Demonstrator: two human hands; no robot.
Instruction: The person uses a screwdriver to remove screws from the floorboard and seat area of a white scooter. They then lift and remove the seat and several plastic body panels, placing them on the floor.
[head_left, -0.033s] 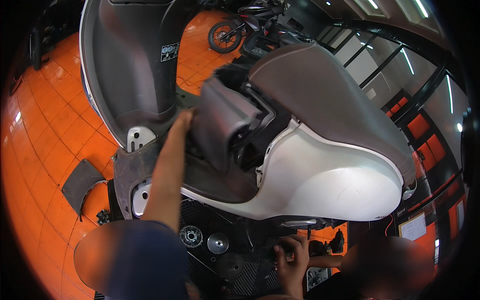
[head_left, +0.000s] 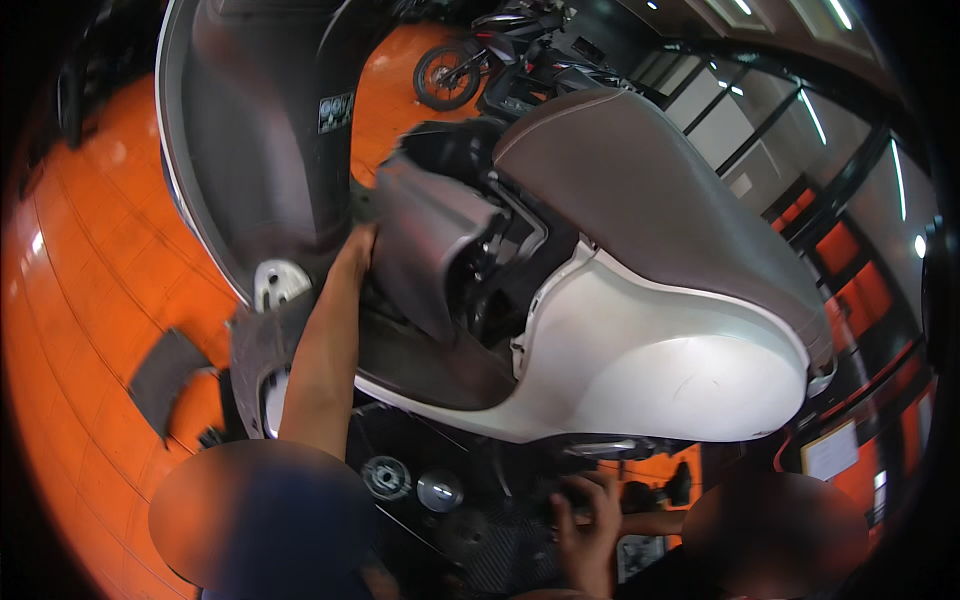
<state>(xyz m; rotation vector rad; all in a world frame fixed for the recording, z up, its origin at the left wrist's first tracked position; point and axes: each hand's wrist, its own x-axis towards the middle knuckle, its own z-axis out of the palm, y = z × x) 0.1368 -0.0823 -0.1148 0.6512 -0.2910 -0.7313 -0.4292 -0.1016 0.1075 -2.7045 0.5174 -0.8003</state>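
Between the leg shield (head_left: 255, 130) and the seat (head_left: 650, 165) of the white scooter (head_left: 680, 360), the dark grey panel (head_left: 420, 255) could, I think, be scratched or cracked if it is twisted or let slip; it stands tilted, smooth and slightly shiny, with a curved edge. The left hand (head_left: 365, 243) is at its left side, fingers hidden behind (so I cannot tell if they grip it), while the right hand (head_left: 592, 515) is half-curled above the black mat (head_left: 510, 550), its hold unclear to me.
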